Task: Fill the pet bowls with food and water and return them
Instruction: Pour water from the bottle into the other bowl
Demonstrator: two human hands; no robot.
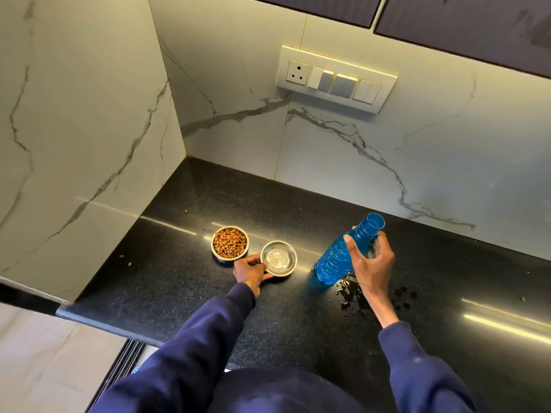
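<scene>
On the black counter [190, 296], two steel bowls sit touching near the corner. The food bowl [230, 245] is heaped with brown kibble; the water bowl [278, 258], at its four o'clock, holds clear water. The left hand [250, 271] pinches the water bowl's rim at about eight o'clock, thumb on top, fingers curled below. The right hand [371, 260] wraps loosely around an uncapped blue bottle [343, 254], tilted with its mouth toward one o'clock. Spilled water [350, 296] glistens at the bottle's five o'clock. Stray kibble bits [129, 264] lie toward the left wall.
</scene>
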